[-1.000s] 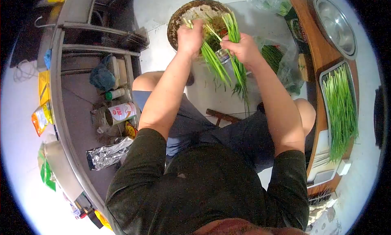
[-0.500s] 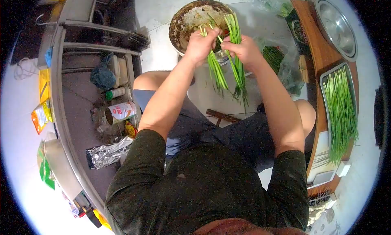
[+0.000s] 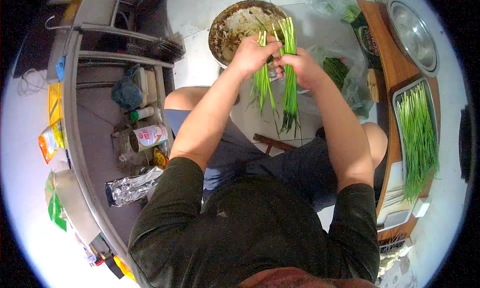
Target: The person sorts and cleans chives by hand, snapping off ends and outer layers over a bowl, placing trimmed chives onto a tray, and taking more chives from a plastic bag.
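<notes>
My left hand (image 3: 254,55) is closed around a small bunch of garlic chives (image 3: 261,88), pale cut ends up and green leaves hanging down. Close beside it, my right hand (image 3: 300,67) grips a thicker bunch of garlic chives (image 3: 290,98), its white ends above the fist and its darker tips dangling. The fingertips of both hands nearly meet between the bunches, and whether they touch is hard to see. Behind and below the hands stands a round, brown-stained basin (image 3: 225,35), partly hidden by them.
To the right, a metal tray (image 3: 396,99) of chives and a steel bowl (image 3: 411,35) rest on a wooden bench (image 3: 377,18). Plastic bags (image 3: 357,85) with greens lie beside it. At left, a shelf holds a can (image 3: 150,136) and a foil bag (image 3: 135,185).
My left hand and its bunch have moved slightly right, closer to the right hand. The right-hand bunch now hangs straighter. Both hands keep their grip.
</notes>
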Motion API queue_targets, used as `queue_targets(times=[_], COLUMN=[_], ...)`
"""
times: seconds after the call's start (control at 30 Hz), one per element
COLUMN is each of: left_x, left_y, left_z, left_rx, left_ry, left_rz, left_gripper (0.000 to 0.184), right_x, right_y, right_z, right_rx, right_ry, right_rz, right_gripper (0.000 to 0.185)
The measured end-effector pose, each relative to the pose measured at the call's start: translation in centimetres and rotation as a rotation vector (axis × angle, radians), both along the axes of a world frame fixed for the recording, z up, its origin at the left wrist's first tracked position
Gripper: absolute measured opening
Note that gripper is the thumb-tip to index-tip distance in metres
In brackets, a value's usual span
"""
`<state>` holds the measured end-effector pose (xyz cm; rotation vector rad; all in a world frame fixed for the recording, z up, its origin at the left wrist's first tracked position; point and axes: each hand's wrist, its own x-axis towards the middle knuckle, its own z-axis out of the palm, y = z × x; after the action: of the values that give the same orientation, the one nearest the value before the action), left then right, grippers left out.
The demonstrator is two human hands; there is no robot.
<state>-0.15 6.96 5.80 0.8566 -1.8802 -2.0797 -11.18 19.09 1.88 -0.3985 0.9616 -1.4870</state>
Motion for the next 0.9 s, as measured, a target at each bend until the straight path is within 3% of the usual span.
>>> queue_targets(times=[0.1,0.3,0.4,0.5,0.6,0.7,0.9], left_x=[0.0,0.9,1.5,1.8,1.8,1.6,1.2], left_y=[-0.1,-1.5,-2.2,-2.6,-2.9,-2.0,-1.3], left_z=[-0.2,-1.0,-0.7,-0.5,-1.0,-1.3,-1.2], left_rx=[-0.132,-0.087,-0.073,-0.009,-0.011,-0.001,0.040], left_ry=[-0.031,-0.012,-0.021,-0.029,0.029,0.040,0.062], left_rz=[0.050,0.106,0.114,0.167,0.141,0.111,0.086], left_gripper=[0.012,0.015,0.015,0.013,0.012,0.012,0.013], right_x=[0.0,-0.4,-0.8,-1.6,-1.0,0.0,-0.5], right_y=[-0.3,-0.9,-0.4,-0.6,-0.3,-0.9,-0.9], right_z=[-0.1,-0.9,0.6,0.5,2.7,-0.1,-0.8], right_rx=[0.094,0.029,0.201,0.314,0.224,0.058,0.076], right_ry=[0.017,0.146,0.387,0.853,0.751,0.624,0.610], right_rz=[-0.107,-0.411,-0.412,-0.529,-0.337,-0.274,-0.273], right_gripper=[0.021,0.024,0.026,0.030,0.029,0.031,0.028])
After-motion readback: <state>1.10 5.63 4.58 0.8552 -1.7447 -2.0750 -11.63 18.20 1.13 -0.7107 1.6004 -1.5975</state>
